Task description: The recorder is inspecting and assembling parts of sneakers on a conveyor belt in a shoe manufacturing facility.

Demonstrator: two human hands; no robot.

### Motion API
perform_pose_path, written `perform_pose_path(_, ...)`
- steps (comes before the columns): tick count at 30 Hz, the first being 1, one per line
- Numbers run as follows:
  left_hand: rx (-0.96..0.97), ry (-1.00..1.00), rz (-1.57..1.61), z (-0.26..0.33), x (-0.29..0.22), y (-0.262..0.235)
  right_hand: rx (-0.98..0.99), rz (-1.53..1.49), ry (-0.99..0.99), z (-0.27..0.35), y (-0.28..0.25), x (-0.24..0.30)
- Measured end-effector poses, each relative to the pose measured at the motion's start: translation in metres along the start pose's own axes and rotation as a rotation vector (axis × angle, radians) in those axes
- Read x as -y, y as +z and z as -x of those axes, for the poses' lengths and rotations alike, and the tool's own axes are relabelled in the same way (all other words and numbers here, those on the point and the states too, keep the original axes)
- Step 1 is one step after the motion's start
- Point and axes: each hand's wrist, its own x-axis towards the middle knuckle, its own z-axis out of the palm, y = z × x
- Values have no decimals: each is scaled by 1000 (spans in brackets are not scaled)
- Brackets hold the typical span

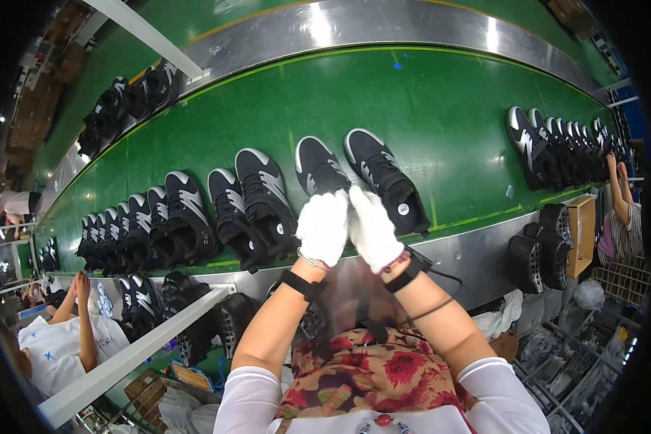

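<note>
Two hands in white gloves reach out over a green belt. The left hand point(323, 226) rests on the heel of a black and white sneaker point(318, 166). The right hand point(372, 228) touches the sneaker beside it point(385, 177). I cannot tell if the fingers grip. More sneakers point(188, 217) sit in a row to the left, and another row point(557, 148) is far right.
</note>
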Motion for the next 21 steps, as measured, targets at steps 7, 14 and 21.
perform_pose_path(7,149,86,10,3,2,2,76,-247,25,-44,2,-19)
perform_pose_path(14,-189,-259,231,39,2,-18,-10,924,-446,-13,-21,29)
perform_pose_path(21,-61,-1222,1155,38,8,8,70,1263,-901,-42,-19,24)
